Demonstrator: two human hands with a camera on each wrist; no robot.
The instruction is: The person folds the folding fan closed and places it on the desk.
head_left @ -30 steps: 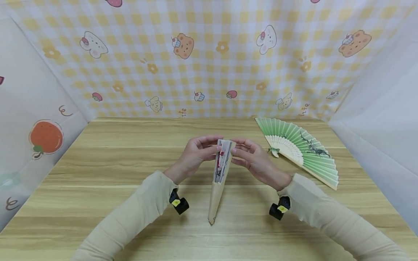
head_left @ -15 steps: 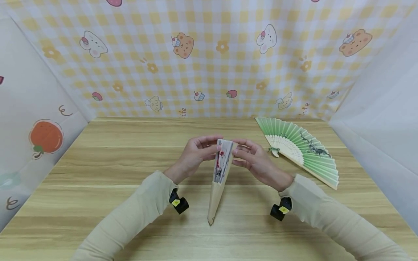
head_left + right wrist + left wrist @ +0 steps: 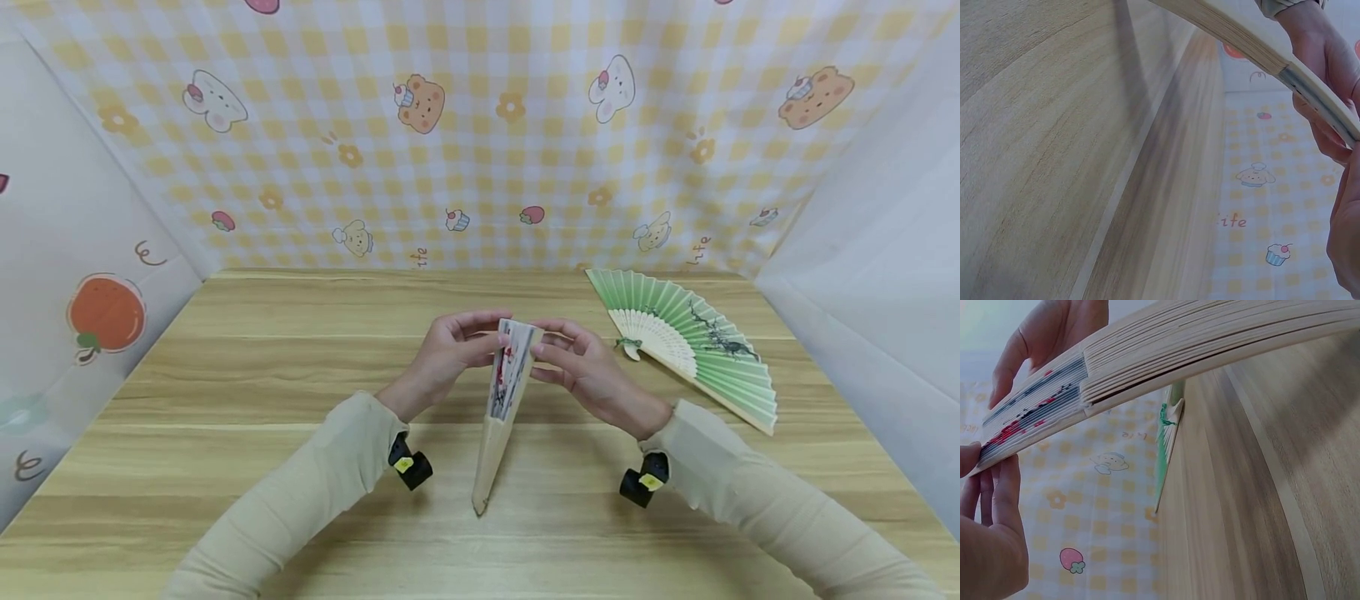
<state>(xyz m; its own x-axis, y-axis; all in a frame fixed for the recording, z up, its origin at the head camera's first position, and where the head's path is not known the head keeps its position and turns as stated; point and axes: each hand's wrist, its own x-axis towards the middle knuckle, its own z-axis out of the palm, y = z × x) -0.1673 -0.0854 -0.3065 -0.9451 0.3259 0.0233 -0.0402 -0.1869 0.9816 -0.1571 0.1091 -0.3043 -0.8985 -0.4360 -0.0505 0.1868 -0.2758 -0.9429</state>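
A nearly closed folding fan (image 3: 493,433) is held above the middle of the table, its wide paper end away from me and its narrow pivot end toward me. Red and dark printing shows on its pleats in the left wrist view. My left hand (image 3: 450,358) pinches the left side of the paper end between thumb and fingers. On the opposite side, my right hand (image 3: 588,371) pinches the outer rib near the same end. From the left wrist view, the bamboo ribs (image 3: 1210,350) lie stacked close together.
A green folding fan (image 3: 693,342) lies spread on the wooden table (image 3: 247,375) at the back right, with a green cord at its pivot. Behind the table hangs a yellow checked cloth (image 3: 480,142). White cloth walls stand at both sides.
The fan's paper end spread slightly, then narrowed a little again. Its pivot end has shifted slightly left. Both hands stay almost where they were, and the green fan lies still.
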